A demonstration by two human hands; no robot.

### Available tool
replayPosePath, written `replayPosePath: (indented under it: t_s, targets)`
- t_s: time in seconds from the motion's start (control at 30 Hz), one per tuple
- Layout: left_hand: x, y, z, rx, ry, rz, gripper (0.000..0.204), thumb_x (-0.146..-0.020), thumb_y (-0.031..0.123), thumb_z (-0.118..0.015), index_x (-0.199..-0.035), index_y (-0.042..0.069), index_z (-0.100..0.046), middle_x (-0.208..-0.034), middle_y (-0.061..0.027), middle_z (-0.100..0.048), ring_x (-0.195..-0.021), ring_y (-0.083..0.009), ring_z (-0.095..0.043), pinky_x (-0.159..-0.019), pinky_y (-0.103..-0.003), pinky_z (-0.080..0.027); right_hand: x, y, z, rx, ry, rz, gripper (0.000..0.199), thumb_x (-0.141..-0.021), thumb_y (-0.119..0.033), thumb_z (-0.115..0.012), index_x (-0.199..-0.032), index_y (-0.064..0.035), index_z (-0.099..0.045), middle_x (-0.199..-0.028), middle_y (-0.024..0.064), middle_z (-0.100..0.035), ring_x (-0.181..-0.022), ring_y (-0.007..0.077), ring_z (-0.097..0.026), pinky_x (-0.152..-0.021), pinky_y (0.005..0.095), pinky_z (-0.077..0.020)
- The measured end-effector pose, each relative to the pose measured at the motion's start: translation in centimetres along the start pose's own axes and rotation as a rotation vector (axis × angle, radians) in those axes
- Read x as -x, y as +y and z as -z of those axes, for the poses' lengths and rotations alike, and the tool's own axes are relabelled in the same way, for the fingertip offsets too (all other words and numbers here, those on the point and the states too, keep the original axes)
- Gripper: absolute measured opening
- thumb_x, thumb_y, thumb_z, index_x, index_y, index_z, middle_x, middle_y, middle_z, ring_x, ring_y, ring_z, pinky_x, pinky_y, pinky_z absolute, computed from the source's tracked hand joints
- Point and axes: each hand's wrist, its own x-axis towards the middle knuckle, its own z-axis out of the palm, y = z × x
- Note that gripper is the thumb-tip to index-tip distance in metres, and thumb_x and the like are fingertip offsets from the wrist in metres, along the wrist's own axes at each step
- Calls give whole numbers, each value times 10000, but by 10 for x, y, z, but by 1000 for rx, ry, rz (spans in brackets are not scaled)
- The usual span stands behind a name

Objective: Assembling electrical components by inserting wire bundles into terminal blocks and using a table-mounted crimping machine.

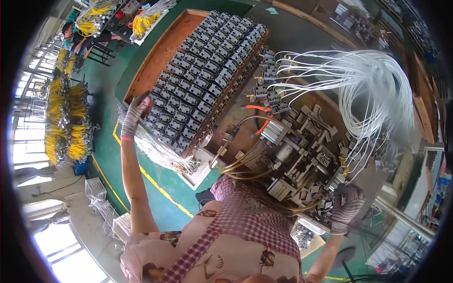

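My left hand (135, 113), in a striped glove with dark fingertips, is closed at the near left corner of a wooden tray (158, 59); its fingers appear to grip the rim. Rows of small black and silver connector-like parts (198, 80) fill most of the tray. My right hand (348, 205), gloved alike, is at the right end of a metal bench fixture (302, 160). Its fingers are curled, and what they hold, if anything, is hidden. Thin white cables (373, 89) loop in a bundle above that hand, some ending near it.
Brown hoses (245, 165) and an orange-handled tool (257, 108) lie between tray and fixture. Small metal pieces litter the bench around the fixture. Below the tray is a white box (200, 170) with more cables. Racks of yellow cables (78, 122) stand at left; a person (71, 35) sits beyond.
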Motion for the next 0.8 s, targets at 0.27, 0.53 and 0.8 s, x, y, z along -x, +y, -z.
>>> replayPosePath:
  t_s: [0.27,0.53,0.8]
  targets:
    - [18,30,-7,409,231,16,360,-874,272,-706,-1148,66,-594,-1085,-52,-658,-975,-156,-620,-892,-305,-486,34,22,7,-873,-122,-541,246,-819,-182,-721,-981,-45,-596,-943,62,-650,-863,167,-596,-775,312,-476]
    - [96,194,-184,469,-497,-407,746,-788,468,-749,-1320,18,-482,-1264,-98,-561,-1037,-186,-604,-874,-303,-502,15,-24,-8,-1574,-151,-477,506,-746,19,-670,-1226,1,-511,-986,86,-636,-716,95,-570,-600,225,-451]
    - [166,209,-333,556,-1105,-467,905,-765,438,-771,-1458,37,-348,-1392,-115,-482,-1251,-234,-488,-1030,-365,-399,-28,-69,-30,-1038,82,-248,461,-690,-110,-817,-1108,-104,-623,-1088,41,-607,-1054,224,-506,-958,367,-378]
